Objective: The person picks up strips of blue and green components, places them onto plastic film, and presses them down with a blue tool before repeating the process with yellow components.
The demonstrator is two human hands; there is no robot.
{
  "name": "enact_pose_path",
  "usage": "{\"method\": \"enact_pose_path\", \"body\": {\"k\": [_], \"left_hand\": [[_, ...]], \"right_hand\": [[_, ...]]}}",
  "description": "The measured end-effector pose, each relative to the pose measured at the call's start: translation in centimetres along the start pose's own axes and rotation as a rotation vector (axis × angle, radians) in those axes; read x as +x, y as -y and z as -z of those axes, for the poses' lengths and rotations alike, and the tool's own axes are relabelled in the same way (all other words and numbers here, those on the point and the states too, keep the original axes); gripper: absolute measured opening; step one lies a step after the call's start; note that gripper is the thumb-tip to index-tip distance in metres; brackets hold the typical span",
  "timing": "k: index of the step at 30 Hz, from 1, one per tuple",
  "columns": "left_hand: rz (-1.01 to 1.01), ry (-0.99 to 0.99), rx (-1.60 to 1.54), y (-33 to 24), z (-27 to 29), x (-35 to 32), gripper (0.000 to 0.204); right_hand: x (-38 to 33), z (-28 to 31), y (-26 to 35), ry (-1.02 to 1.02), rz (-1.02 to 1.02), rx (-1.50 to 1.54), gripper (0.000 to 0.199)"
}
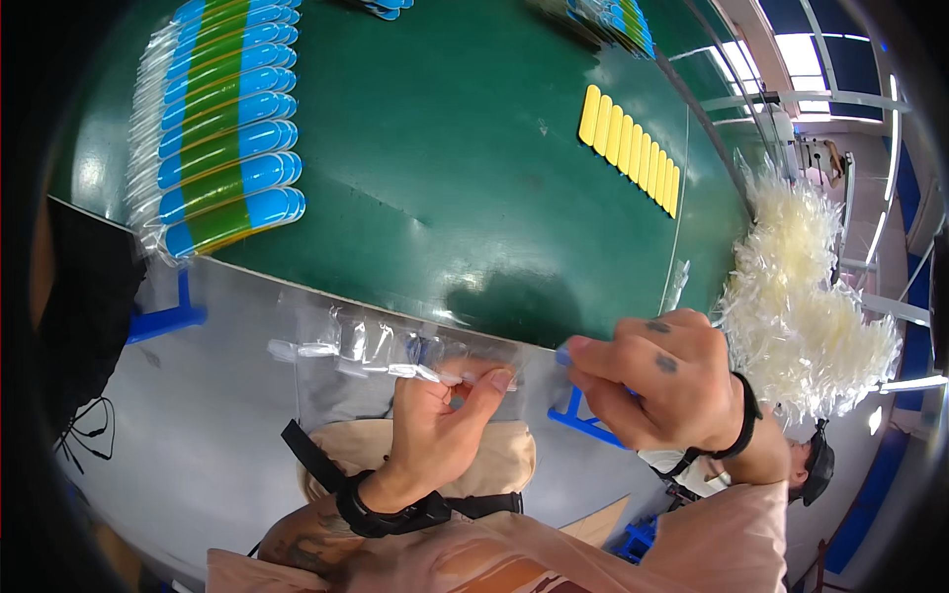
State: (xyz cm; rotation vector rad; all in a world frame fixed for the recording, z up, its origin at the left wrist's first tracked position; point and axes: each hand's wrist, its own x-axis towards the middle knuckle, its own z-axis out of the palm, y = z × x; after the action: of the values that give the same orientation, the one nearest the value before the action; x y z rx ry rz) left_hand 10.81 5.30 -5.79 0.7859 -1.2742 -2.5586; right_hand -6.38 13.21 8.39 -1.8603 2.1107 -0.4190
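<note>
In front of the table's near edge, my left hand (445, 420) pinches a row of clear plastic sleeves (381, 346) between thumb and fingers. The sleeves stretch out to the left in an overlapping line, with whitish folded ends. My right hand (657, 381) is closed, thumb against fingers, near the table edge to the right. A small bluish bit shows at its fingertips; what it is I cannot make out. Beyond, on the green table (425, 148), lies a slanting row of flat yellow sticks (628, 148) with rounded ends.
At the left, blue-and-green round-ended strips (227, 148) in clear sleeves lie overlapped in a long row. More such strips (618, 25) sit at the far edge. A large heap of clear plastic sleeves (806, 296) stands right of the table. Another person (806, 465) is at the lower right.
</note>
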Motion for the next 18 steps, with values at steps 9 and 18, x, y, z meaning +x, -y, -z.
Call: {"method": "enact_pose_path", "body": {"k": [9,18], "left_hand": [[-0.108,-0.045,0.007,0.8,-0.6,-0.1,0.013],[-0.112,-0.030,0.039,0.8,-0.5,0.6,0.012]], "right_hand": [[-0.3,-2.6,0.7,-0.171,-0.073,-0.013,0.016],[-1.2,-4.1,0.0,-0.199,-0.133,0.084,0.013]]}}
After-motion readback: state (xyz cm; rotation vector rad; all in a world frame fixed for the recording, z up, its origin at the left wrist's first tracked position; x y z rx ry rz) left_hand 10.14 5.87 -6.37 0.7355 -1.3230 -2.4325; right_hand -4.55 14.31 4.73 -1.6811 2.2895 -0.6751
